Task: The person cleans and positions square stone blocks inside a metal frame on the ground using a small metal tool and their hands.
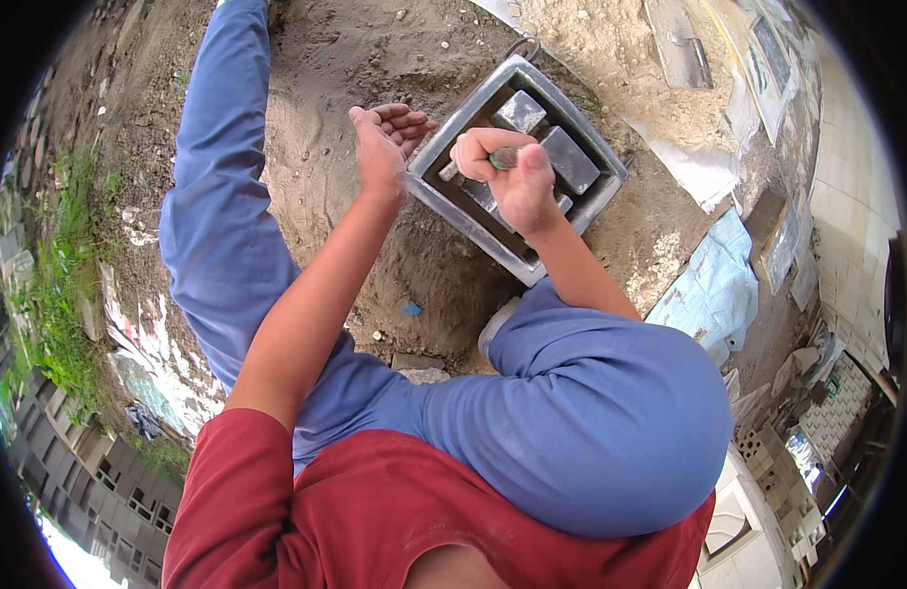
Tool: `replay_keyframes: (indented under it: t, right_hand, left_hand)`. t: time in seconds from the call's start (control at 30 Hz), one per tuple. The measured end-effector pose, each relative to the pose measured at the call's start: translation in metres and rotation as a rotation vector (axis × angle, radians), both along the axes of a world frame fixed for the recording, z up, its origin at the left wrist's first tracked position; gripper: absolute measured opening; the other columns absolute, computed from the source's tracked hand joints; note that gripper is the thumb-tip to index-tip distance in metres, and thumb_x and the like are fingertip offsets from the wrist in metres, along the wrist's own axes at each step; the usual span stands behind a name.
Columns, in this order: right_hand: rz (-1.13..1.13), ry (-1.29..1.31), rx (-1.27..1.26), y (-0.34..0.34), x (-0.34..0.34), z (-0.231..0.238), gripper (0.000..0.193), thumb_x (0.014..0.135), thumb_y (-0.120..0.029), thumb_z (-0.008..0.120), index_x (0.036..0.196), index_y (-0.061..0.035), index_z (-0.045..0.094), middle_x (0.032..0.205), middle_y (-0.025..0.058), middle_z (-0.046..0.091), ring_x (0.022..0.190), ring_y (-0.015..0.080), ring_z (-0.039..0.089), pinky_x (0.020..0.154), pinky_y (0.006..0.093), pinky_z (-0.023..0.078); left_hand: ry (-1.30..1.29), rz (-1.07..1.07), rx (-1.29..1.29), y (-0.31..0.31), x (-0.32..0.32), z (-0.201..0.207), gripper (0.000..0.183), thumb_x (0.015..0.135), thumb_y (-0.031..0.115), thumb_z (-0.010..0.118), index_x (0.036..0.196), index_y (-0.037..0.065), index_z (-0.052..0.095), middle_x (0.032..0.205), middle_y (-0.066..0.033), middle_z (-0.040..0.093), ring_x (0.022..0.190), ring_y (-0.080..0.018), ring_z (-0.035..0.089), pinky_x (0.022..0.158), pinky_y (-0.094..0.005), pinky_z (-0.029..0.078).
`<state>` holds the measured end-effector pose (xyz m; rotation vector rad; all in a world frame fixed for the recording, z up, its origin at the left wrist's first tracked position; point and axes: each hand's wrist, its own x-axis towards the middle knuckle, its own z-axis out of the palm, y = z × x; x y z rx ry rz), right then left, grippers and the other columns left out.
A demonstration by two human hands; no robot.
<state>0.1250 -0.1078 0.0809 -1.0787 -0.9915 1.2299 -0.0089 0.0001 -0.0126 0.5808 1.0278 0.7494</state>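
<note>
A square grey metal mould [452, 218] sits tilted on the dirt ground in front of me. Inside its rim are several shiny metal blocks [569, 160]. Over the middle of the mould, my right hand [517, 182] is closed in a fist around a round tool handle [505, 157], whose worn, greenish end points up at me. The hand hides the tool's lower part, so its kind does not show. Just outside the mould's left corner is my left hand [387, 147], fingers loosely stretched and slightly curled, with nothing in it.
A wire ring [522, 47] stands on the mould's far corner. Light blue sheeting [714, 280] and white scraps [699, 172] lie to the right. My bent right knee [611, 422] is close to the mould's near side. Grass [71, 275] grows at far left.
</note>
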Motion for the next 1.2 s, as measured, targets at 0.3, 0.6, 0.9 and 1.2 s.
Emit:
replay_keyframes:
  t: [0.3, 0.6, 0.9, 1.2]
  right_hand:
    - [0.010, -0.152, -0.037, 0.002, -0.010, 0.000, 0.088, 0.087, -0.092, 0.030, 0.068, -0.0065, 0.031, 0.068, -0.0006, 0.031, 0.066, 0.0138, 0.031, 0.063, 0.0306, 0.026]
    - [-0.024, -0.097, 0.078, 0.000, -0.005, -0.013, 0.086, 0.091, -0.088, 0.033, 0.067, -0.0048, 0.035, 0.066, -0.0013, 0.033, 0.063, 0.0112, 0.030, 0.058, 0.0289, 0.024]
    - [0.025, -0.157, 0.078, -0.007, -0.004, -0.024, 0.088, 0.090, -0.089, 0.030, 0.066, -0.0046, 0.034, 0.064, -0.0013, 0.031, 0.062, 0.0121, 0.029, 0.057, 0.0304, 0.023]
    - [0.067, -0.199, 0.188, 0.001, 0.001, -0.027, 0.087, 0.091, -0.088, 0.030, 0.067, -0.0049, 0.035, 0.067, -0.0006, 0.032, 0.064, 0.0127, 0.032, 0.060, 0.0302, 0.026]
  left_hand:
    - [-0.030, -0.028, 0.013, 0.001, 0.000, -0.002, 0.078, 0.108, 0.062, 0.012, 0.116, -0.005, 0.051, 0.108, -0.0240, 0.065, 0.102, -0.0372, 0.068, 0.098, -0.0466, 0.055]
    - [-0.020, -0.015, 0.016, -0.001, 0.001, 0.003, 0.077, 0.108, 0.062, 0.013, 0.115, -0.005, 0.051, 0.107, -0.0238, 0.065, 0.102, -0.0370, 0.068, 0.099, -0.0459, 0.055]
    - [-0.034, -0.020, 0.019, -0.002, 0.004, -0.001, 0.077, 0.108, 0.062, 0.012, 0.115, -0.005, 0.051, 0.104, -0.0222, 0.065, 0.098, -0.0358, 0.069, 0.096, -0.0455, 0.056]
    - [-0.020, -0.016, 0.011, 0.001, 0.001, -0.003, 0.077, 0.108, 0.062, 0.012, 0.115, -0.005, 0.051, 0.105, -0.0231, 0.065, 0.099, -0.0366, 0.069, 0.096, -0.0455, 0.057]
